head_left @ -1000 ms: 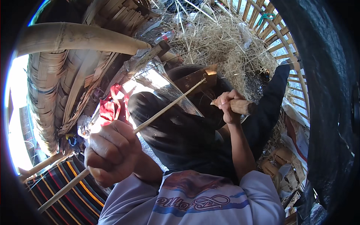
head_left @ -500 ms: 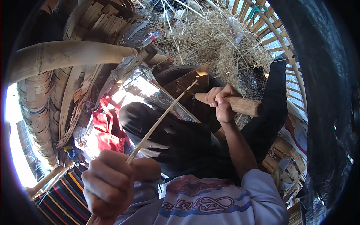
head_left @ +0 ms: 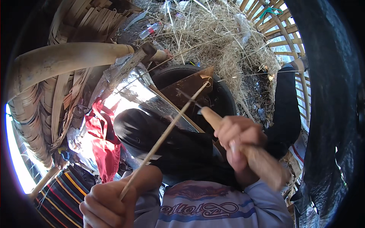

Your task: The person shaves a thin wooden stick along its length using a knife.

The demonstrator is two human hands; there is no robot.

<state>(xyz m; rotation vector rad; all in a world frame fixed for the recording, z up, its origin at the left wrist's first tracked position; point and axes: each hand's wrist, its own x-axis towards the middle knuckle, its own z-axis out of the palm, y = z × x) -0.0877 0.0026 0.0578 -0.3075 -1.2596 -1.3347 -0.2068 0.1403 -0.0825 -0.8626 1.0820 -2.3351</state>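
My left hand, at the lower left, is closed around a thin pale stick, likely bamboo. The stick slants up and away to the right, with a small curl at its far tip. My right hand grips the long, thick wooden handle of a knife; its butt end sticks out past my wrist and is blurred. The narrow blade points up and left and meets or crosses the stick near its far end; whether it touches I cannot tell.
Beyond my bent knee lies a black round tub with a brown board over it. A red cloth bag and a thick bamboo pole are on the left. Straw covers the far ground; a dark sheet hangs right.
My right hand has drawn nearer to me, tilting the knife so its blade now shows by the stick. My left hand has shifted slightly down and left with the stick.
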